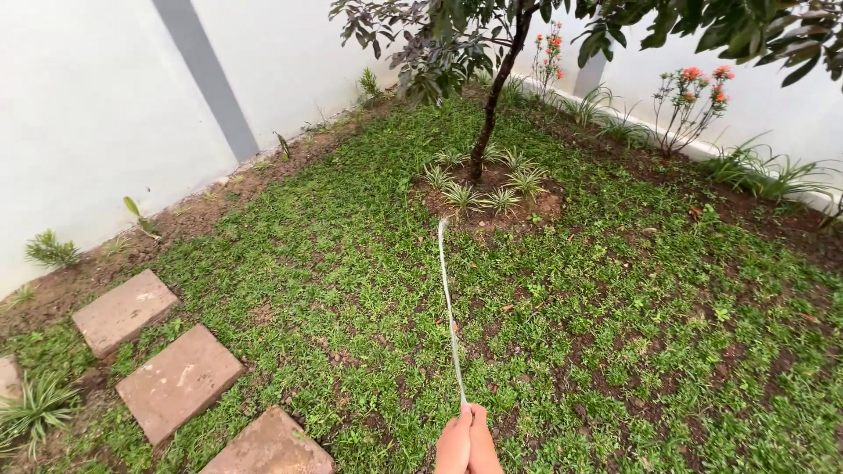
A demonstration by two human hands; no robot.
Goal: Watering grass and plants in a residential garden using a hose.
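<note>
Head view: hand (468, 441), grip clenched, sends water stream (448, 307) toward tree (493, 96).

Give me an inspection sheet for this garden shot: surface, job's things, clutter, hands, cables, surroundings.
Surface: patchy grass with bare soil showing between the tufts.
Job's things: thin water stream arcing from the hand toward the tree; its nozzle or hose is hidden.
Clutter: nothing seen.
Hands: one hand at the bottom edge, fingers closed around the stream's source; which hand it is cannot be told. No second hand in view.
Cables: nothing seen.
Surroundings: square stepping stones at left, white wall behind, red-flowering shrubs along the far border, small striped plants ringing the trunk.
</note>
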